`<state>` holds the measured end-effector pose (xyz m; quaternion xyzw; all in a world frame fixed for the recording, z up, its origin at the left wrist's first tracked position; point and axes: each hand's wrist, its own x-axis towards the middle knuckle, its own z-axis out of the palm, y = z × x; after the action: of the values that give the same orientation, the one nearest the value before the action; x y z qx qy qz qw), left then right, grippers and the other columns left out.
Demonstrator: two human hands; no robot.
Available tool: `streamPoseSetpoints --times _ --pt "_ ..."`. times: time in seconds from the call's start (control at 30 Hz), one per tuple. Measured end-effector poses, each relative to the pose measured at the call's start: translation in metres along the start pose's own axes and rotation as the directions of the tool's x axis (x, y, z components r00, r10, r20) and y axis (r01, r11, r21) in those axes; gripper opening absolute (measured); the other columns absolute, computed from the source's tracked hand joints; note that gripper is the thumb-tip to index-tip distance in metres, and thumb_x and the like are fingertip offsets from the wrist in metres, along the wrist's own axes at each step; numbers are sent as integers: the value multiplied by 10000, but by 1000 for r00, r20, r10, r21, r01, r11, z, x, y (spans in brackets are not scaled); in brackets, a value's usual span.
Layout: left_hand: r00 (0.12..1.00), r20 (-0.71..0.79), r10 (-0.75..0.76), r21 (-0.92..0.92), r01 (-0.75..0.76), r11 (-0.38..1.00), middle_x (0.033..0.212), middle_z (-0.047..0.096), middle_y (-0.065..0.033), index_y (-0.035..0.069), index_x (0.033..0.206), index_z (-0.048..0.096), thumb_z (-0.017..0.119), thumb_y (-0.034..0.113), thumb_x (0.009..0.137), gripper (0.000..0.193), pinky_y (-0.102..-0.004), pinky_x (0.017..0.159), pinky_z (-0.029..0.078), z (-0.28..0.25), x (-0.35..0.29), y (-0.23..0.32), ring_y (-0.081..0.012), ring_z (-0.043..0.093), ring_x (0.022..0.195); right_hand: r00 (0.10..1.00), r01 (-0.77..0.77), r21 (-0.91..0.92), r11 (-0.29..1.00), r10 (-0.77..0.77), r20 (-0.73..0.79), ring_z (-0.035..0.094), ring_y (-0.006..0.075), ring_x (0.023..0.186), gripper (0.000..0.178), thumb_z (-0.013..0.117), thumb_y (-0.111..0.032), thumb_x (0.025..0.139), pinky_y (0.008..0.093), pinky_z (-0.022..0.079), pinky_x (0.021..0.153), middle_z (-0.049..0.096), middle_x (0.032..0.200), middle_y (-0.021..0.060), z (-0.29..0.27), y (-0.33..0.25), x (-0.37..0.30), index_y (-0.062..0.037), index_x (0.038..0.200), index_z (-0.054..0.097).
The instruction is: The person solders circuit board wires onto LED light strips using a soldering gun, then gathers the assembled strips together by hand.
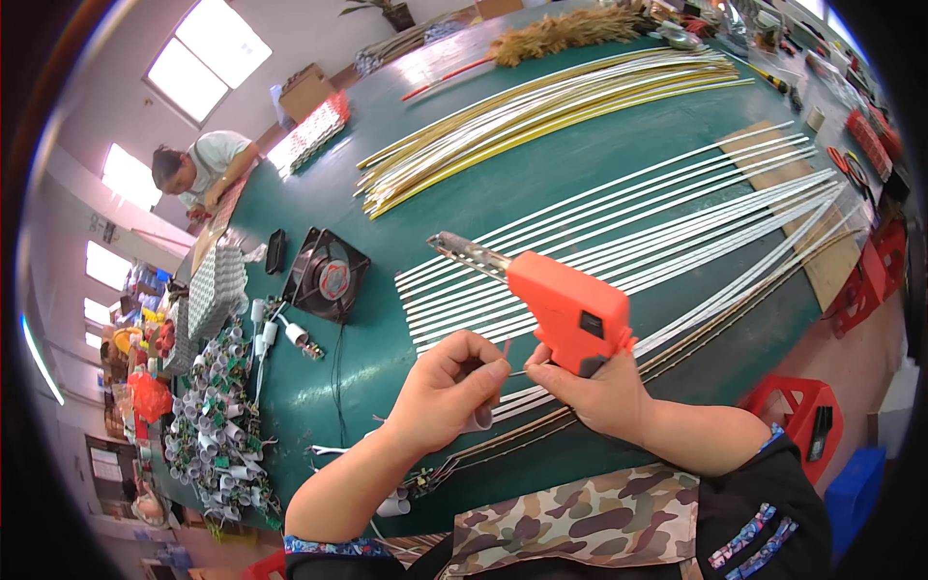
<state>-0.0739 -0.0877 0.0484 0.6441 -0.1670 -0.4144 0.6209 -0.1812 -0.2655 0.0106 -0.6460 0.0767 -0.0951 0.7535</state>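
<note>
My right hand (611,398) is wrapped round the grip of an orange soldering gun (565,298). The gun's metal tip points to the far left, above the table. Close beside it, my left hand (447,389) is closed, thumb and forefinger pinched together. A thin red wire (507,350) sticks up from that pinch. Part of a white rounded piece (479,420) shows below the fingers; how it is held is hidden. Under both hands lie long white strips (580,253) in rows on the green table (387,242).
A black fan (327,275) stands left of the strips. Many white sockets with circuit boards (217,416) are heaped at the table's left edge. Yellow and white rods (541,121) lie farther back. Another person (213,169) works at the far left. A red stool (797,411) stands at right.
</note>
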Motion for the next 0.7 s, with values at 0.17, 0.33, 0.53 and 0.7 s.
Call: streamPoseSetpoints --times 0.17,0.33,0.53,0.7 --pt "977 -111 183 595 -82 800 851 592 -57 9 890 639 711 42 847 90 -272 660 449 -22 -43 61 -126 563 777 998 45 51 998 -43 -46 593 77 772 394 694 6 872 246 489 673 642 910 33 -5 7 -3 -7 1228 525" --pt "813 -54 580 974 -86 210 780 593 -80 -10 851 648 671 20 806 59 -293 654 453 -60 -93 133 -163 577 725 994 79 189 979 -91 53 617 96 902 365 686 -52 918 272 502 797 649 1081 43 -9 12 1 0 1252 548" --pt "920 -300 -252 735 391 554 784 650 -71 9 905 694 702 194 879 187 -326 681 500 -112 -27 41 -139 594 737 993 48 291 956 -78 93 681 198 998 520 699 -47 877 329 563 866 619 1246 137 -2 13 3 3 1358 507" --pt "931 -225 -289 622 365 693 755 651 -33 2 891 709 722 194 852 196 -300 646 471 -131 1 -12 -108 566 700 977 -74 161 984 39 211 660 158 1013 443 675 -32 884 314 541 849 653 1194 86 -2 11 6 -3 1308 553"
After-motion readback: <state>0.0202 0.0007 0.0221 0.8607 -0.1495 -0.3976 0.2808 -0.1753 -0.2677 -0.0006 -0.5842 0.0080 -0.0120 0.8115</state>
